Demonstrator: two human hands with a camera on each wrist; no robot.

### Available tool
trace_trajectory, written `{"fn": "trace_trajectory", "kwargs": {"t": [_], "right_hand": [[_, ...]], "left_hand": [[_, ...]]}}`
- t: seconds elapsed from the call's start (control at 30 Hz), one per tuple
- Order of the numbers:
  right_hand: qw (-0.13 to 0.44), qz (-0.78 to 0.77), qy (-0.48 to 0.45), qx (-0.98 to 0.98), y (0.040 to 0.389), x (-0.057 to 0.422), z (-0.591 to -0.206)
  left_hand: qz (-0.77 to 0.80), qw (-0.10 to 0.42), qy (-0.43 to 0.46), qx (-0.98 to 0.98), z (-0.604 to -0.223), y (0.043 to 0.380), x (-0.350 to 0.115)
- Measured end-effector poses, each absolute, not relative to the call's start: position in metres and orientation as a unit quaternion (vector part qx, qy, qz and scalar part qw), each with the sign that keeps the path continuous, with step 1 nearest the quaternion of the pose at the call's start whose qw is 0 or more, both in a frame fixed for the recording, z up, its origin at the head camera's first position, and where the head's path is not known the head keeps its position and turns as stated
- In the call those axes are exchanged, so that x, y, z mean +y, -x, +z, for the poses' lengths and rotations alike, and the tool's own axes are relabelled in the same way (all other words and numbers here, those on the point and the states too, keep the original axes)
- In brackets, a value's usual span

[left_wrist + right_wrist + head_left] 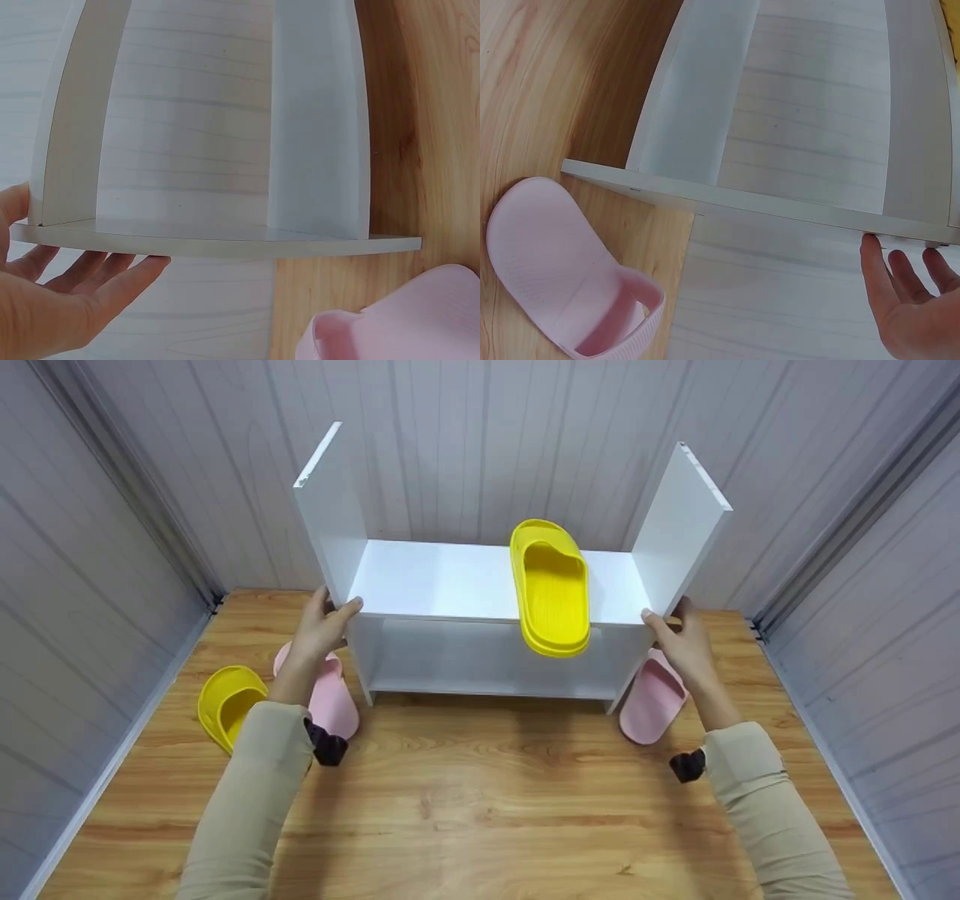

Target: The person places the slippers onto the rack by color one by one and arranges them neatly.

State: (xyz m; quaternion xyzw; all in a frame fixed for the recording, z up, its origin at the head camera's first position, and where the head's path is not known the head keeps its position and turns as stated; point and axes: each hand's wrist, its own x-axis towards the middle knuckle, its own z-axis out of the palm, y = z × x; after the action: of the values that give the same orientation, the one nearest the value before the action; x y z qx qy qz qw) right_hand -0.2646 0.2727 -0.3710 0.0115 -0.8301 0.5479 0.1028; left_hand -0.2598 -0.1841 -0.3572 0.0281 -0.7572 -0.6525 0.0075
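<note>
A white shelf unit stands against the back wall, with two side panels rising above its upper board. My left hand grips its left side, thumb at the board's front corner and fingers against the panel's outer face. At the right side my right hand holds the matching corner the same way; its fingertips touch the panel's outside in the right wrist view. On the upper board lies a yellow slipper, toe to the wall, heel jutting past the front edge. The lower board bears nothing that shows.
Pink slippers lie on the wooden floor beside the unit, one pink slipper at left and another pink slipper at right. Farther left is a second yellow slipper, partly behind my sleeve. Panelled walls enclose the back and both sides.
</note>
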Motion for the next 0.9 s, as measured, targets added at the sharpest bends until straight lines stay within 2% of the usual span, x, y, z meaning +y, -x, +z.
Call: {"fn": "trace_trajectory", "kwargs": {"t": [0.27,0.37,0.67,0.8,0.9], "right_hand": [[0.091,0.548,-0.007,-0.831,0.265,0.274,-0.370],[0.083,0.550,-0.011,-0.831,0.265,0.274,-0.369],[0.082,0.554,-0.010,-0.829,0.263,0.274,-0.368],[0.085,0.558,-0.011,-0.825,0.263,0.274,-0.368],[0.084,0.561,-0.009,-0.824,0.263,0.274,-0.366]], "left_hand": [[-0.642,0.016,-0.042,-0.765,-0.364,0.259,-0.185],[-0.626,0.035,-0.061,-0.777,-0.369,0.255,-0.189],[-0.569,0.189,-0.084,-0.796,-0.399,0.243,-0.210],[-0.535,0.236,-0.137,-0.800,-0.419,0.239,-0.221],[-0.508,0.251,-0.176,-0.805,-0.434,0.236,-0.230]]}}
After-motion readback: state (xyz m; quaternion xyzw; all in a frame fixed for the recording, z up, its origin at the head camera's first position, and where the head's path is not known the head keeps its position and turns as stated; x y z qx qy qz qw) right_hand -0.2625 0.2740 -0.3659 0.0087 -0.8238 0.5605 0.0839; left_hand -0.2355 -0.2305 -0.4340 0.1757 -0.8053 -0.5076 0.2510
